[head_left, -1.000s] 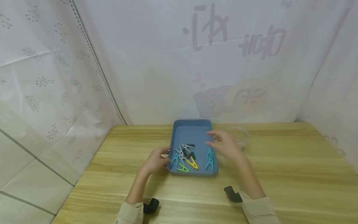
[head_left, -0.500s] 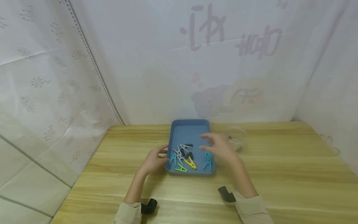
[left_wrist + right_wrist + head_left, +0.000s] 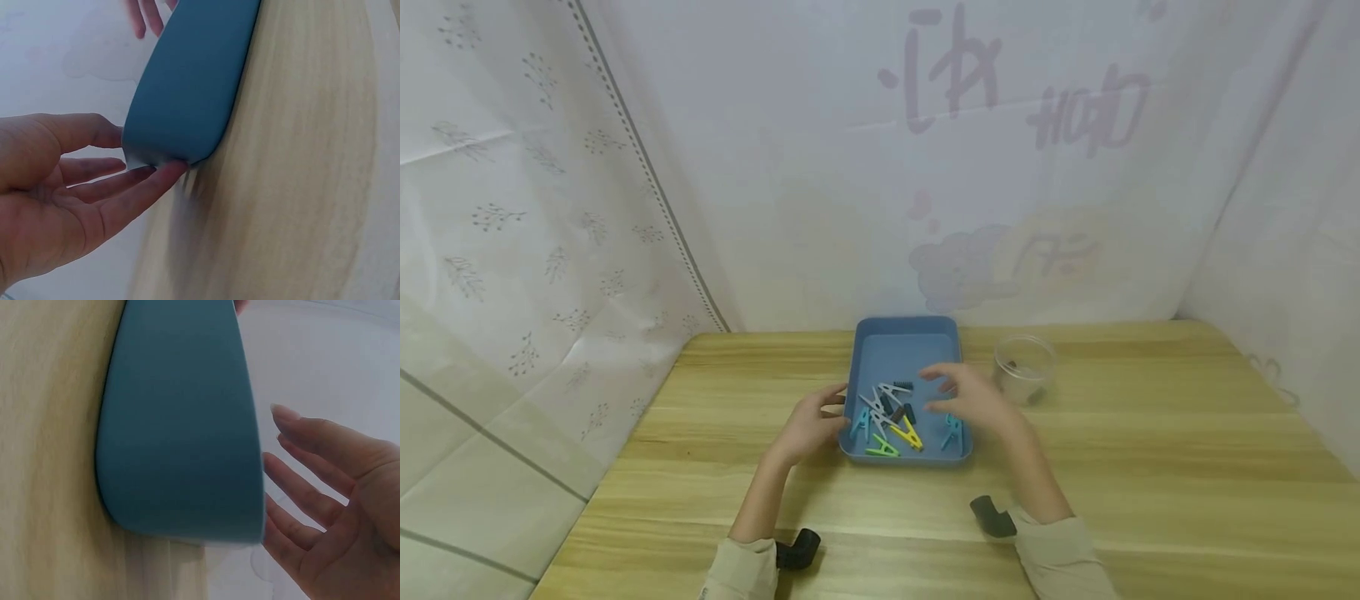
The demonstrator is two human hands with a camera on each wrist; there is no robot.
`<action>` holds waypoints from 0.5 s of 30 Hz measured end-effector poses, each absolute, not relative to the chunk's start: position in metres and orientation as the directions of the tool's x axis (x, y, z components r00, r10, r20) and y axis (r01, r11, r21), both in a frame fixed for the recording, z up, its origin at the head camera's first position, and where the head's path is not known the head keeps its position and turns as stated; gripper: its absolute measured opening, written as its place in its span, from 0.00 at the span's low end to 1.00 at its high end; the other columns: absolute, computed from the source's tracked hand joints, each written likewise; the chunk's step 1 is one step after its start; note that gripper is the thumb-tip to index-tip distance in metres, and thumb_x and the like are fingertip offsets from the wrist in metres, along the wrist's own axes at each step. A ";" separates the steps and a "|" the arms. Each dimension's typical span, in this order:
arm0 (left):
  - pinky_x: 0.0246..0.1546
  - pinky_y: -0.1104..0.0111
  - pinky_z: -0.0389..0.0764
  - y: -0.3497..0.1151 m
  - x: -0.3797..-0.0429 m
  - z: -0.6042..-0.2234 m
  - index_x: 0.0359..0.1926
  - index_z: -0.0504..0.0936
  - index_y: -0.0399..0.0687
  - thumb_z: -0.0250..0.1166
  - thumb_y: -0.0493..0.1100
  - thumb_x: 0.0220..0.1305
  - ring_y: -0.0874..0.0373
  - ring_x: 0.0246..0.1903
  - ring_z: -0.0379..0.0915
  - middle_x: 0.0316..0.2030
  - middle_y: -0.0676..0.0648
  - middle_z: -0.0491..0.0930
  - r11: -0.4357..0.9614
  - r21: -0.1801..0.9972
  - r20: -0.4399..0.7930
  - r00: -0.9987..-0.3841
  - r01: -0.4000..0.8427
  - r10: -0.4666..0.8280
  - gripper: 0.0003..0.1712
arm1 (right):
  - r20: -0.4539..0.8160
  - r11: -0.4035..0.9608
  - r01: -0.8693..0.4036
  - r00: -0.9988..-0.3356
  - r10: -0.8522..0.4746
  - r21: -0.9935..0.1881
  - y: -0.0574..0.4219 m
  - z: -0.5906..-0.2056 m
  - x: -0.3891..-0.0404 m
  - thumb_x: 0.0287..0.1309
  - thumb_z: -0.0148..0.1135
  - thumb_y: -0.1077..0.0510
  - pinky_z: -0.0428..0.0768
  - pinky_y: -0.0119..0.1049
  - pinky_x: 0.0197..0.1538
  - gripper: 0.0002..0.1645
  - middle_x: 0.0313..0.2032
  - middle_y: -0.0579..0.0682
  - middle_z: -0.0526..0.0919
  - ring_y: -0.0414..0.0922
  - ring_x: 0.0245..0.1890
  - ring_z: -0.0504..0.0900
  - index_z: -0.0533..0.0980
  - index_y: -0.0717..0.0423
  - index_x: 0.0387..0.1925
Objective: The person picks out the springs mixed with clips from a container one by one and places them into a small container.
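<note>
In the head view a blue tray (image 3: 906, 352) holds clothespins: grey ones (image 3: 880, 422), a yellow one (image 3: 909, 435), a green one (image 3: 883, 448), and blue ones at the left (image 3: 861, 423) and right (image 3: 952, 429). Small dark pieces (image 3: 910, 412) lie among them. My left hand (image 3: 807, 428) is at the tray's left side; in the left wrist view its extended fingers (image 3: 150, 189) touch the outer wall. Above the right part of the tray, my right hand (image 3: 976, 398) has its thumb and fingers spread apart, with nothing between them, partly covering the blue clothespins there.
A clear round tub (image 3: 1026, 367) with a few dark bits inside stands right of the tray. Everything rests on a wooden table (image 3: 1150, 450). A printed cloth (image 3: 820, 208) hangs behind it. Black curved pieces (image 3: 801, 550) show beside both sleeves.
My right hand has moved left and slightly nearer over the tray, uncovering more of the clear tub. The left hand stays by the tray's side. The head view has shifted a little.
</note>
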State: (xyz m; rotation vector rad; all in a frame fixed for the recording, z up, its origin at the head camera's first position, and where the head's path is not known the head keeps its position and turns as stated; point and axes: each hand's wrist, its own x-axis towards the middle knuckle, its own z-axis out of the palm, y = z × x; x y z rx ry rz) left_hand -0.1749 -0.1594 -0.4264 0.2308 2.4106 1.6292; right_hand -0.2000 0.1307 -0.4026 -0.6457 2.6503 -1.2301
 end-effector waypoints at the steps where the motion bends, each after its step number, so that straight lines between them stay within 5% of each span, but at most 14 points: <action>1: 0.48 0.51 0.89 -0.159 -0.175 -0.426 0.77 0.65 0.29 0.61 0.29 0.69 0.28 0.62 0.77 0.67 0.24 0.72 0.367 0.930 -0.096 -0.963 0.004 0.252 0.36 | 0.040 0.563 -0.319 -0.891 -0.451 -0.762 0.130 -0.404 -0.201 0.65 0.72 0.63 0.83 0.59 0.61 0.31 0.64 0.65 0.80 0.66 0.60 0.81 0.76 0.65 0.67; 15: 0.47 0.53 0.90 -0.164 -0.177 -0.424 0.76 0.62 0.24 0.58 0.28 0.70 0.27 0.62 0.76 0.67 0.21 0.70 0.345 0.938 -0.121 -0.943 -0.007 0.311 0.36 | -0.009 0.560 -0.291 -0.882 -0.470 -0.776 0.119 -0.418 -0.206 0.60 0.74 0.65 0.86 0.53 0.56 0.31 0.63 0.63 0.82 0.62 0.57 0.83 0.77 0.66 0.65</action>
